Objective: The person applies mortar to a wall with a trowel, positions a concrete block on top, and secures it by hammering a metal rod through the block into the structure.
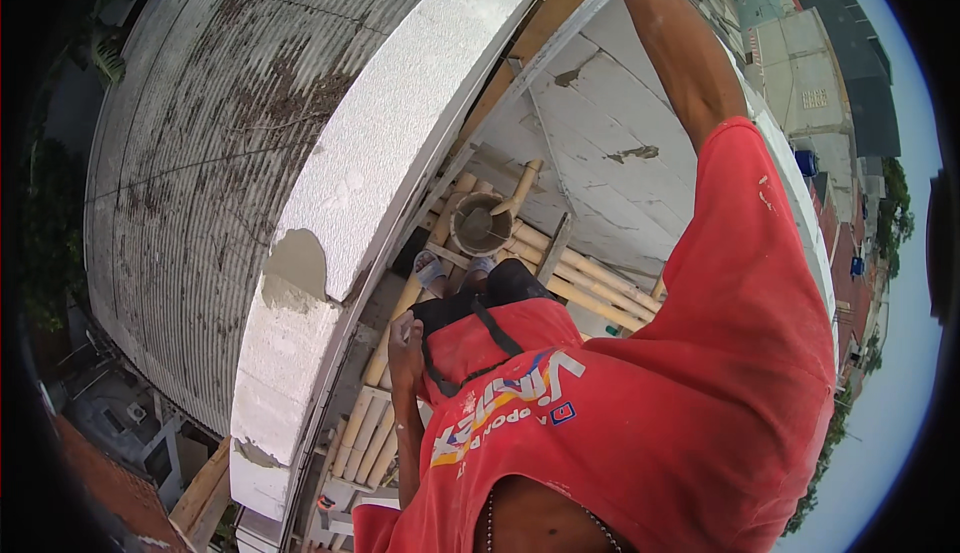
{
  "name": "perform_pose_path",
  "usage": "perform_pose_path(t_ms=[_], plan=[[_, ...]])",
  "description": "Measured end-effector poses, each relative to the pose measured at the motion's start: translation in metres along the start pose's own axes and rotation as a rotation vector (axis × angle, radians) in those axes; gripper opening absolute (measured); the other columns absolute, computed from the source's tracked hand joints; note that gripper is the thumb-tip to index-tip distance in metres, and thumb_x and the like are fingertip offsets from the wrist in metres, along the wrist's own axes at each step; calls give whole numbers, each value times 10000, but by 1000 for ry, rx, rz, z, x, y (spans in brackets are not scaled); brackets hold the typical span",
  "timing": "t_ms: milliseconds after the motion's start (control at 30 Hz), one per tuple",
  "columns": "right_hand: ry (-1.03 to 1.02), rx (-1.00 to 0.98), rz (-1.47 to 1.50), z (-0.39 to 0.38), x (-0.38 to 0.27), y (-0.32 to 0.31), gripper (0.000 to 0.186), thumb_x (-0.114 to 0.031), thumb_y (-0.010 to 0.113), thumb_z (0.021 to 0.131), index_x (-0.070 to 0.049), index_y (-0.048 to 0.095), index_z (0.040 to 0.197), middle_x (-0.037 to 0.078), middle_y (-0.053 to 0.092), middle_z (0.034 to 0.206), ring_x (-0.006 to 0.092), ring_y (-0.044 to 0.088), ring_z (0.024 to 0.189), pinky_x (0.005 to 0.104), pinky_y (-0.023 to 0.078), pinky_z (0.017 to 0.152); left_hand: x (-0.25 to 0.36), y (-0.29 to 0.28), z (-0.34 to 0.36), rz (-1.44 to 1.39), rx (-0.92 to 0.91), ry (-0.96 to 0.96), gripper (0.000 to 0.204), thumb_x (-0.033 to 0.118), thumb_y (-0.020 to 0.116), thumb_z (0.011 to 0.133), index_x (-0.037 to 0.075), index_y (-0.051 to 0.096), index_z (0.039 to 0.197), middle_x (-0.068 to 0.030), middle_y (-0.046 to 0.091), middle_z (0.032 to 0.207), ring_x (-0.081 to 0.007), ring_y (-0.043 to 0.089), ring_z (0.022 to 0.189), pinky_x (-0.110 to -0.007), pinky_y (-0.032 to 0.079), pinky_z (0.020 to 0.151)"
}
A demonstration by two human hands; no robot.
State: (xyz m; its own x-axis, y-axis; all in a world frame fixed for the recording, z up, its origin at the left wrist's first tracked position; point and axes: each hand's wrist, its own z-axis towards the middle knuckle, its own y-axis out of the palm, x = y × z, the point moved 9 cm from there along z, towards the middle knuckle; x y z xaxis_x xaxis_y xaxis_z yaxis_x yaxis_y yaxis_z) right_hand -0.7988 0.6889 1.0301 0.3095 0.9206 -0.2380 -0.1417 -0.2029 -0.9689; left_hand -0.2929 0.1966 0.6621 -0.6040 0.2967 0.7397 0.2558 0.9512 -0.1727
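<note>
My left hand hangs beside my black shorts, close to the inner face of a white block wall. Its fingers look curled, with grey on the fingertips, and I cannot make out whether anything is in them. My right arm reaches up past the top edge, so its hand is out of sight. A patch of grey mortar lies across the wall's top at a step between blocks, and a smaller smear sits lower down. Beyond my feet stands a round bucket with grey mortar inside.
Under my sandalled feet is a platform of bamboo poles with gaps between them. A corrugated roof lies left of the wall. Another white block wall rises on the right. A wooden plank juts out at lower left.
</note>
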Motion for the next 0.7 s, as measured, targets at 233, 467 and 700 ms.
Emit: perform_pose_path(t_ms=[233, 467, 700], plan=[[-460, 469, -13, -136, -44, -92, 225, -170, 614, 921, 36, 703, 921, 119, 668, 750, 170, 668, 632, 333, 498, 493, 98, 28, -13, -124, -187, 52, 595, 402, 642, 983, -15, 504, 1385, -170, 562, 1391, -257, 547, 1281, -353, 414, 1087], [207, 481, 1007, -205, 144, -24, 288, -242, 640, 974, 23, 695, 1073, 76, 681, 880, 115, 627, 675, 262, 542, 607, 222, 62, -47, -192, -628, 205, 482, 379, 641, 992, -17, 616, 1266, -150, 648, 1287, -226, 624, 1176, -347, 465, 1034], [-169, 632, 383, -164, 92, 8, 315, -151, 524, 992, 28, 638, 1225, 187, 630, 1321, 243, 736, 825, 416, 589, 691, 378, 90, -104, 22, -705, 647, 244, 218, 597, 1022, 1, 681, 1097, -135, 723, 1123, -272, 693, 1069, -377, 534, 926]])
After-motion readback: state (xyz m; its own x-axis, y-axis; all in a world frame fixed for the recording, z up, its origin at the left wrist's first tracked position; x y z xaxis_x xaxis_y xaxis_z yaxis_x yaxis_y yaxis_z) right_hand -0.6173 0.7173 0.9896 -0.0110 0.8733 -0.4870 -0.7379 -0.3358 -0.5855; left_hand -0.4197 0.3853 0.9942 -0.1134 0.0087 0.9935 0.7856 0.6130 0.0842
